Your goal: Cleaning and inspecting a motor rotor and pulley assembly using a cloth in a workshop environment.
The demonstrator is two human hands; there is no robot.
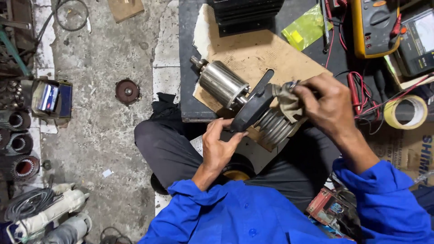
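A motor rotor (222, 82) lies slantwise on a sheet of brown cardboard (253, 54) at the near edge of a dark workbench (186, 54), its shaft end pointing toward ten o'clock. At its four o'clock end sits a dark round end plate (254, 108), and beyond that a ribbed pulley (273, 126) overhangs the bench edge above the person's lap.

The left hand (220, 145) comes up from six o'clock, fingers curled narrow, gripping the lower rim of the end plate between thumb and fingertips. The right hand (326, 105), reaching in from four o'clock, is closed around a grimy beige rag (286, 100) and presses it against the pulley side of the plate.

At one o'clock on the bench rest a yellow multimeter (373, 27) with red leads and a yellow-green plastic bag (306, 27). A roll of tape (406, 111) lies at three o'clock. On the concrete floor (104, 113) at nine o'clock stand wound stators (20, 144) and a rusty disc (127, 91).
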